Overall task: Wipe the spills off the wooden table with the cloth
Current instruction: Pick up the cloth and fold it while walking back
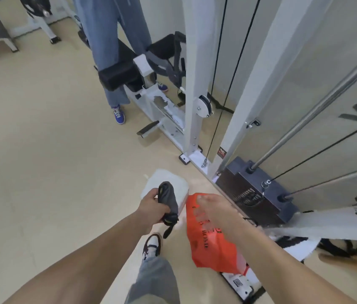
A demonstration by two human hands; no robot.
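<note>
You stand on a gym floor, both hands full, wiping not yet begun
Your left hand (152, 207) grips a grey roll (168, 198), with the white cloth (173, 185) bunched behind it, seemingly in the same grasp; your right hand (212, 205), blurred, pinches the top of an orange bag (208, 249). Beyond are a cable machine (191, 84) and another person's legs (107, 40). No table or spill shows, so the whole task seems left to do

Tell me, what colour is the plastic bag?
The plastic bag is orange-red with dark lettering; the head view, the only one, shows it.
</note>
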